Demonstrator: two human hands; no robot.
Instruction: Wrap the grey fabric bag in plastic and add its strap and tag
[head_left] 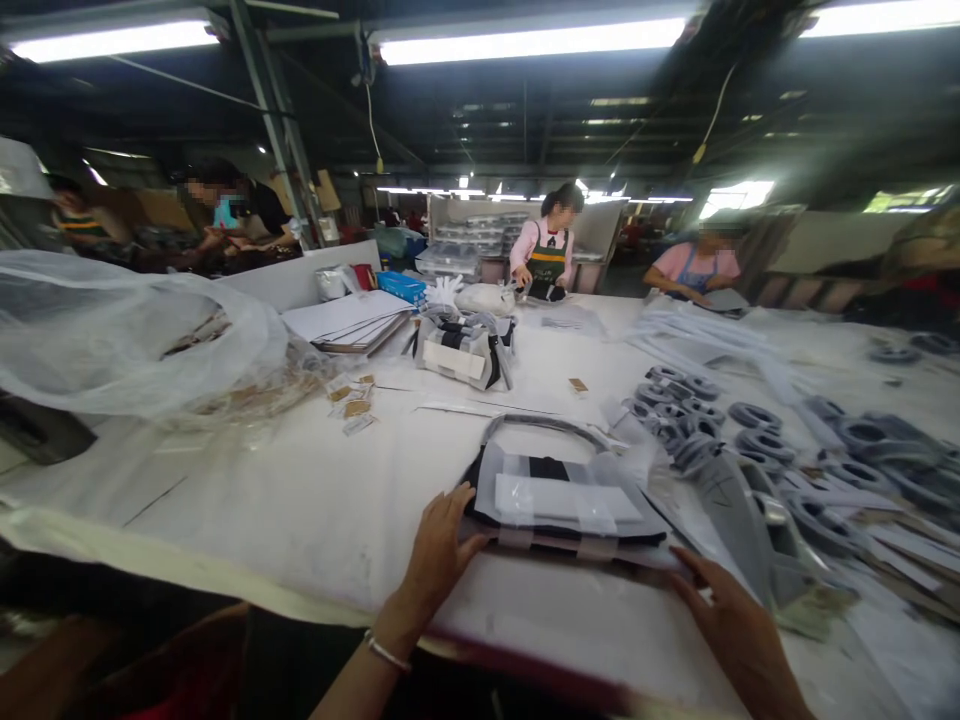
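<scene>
A flat black-and-grey handbag (517, 488) lies in front of me on the table, its wrapped handle (551, 422) arching away from me. A white card (566, 499) is held across its front by clear tape. My left hand (442, 540) grips the bag's left end, fingers on the side and thumb at the lower edge. At the lower right corner, my right hand (724, 600) has its fingertips and thumb at the bag's edge, a little bent. Part of that grip is hard to make out.
Wrapped grey rings (682, 410) and grey wrapped parts (757, 520) crowd the right side. Another wrapped bag (454, 355) stands farther back, beside stacked white boards (352, 320). A big clear plastic sack (135, 330) lies left. Co-workers (547, 245) work across the table.
</scene>
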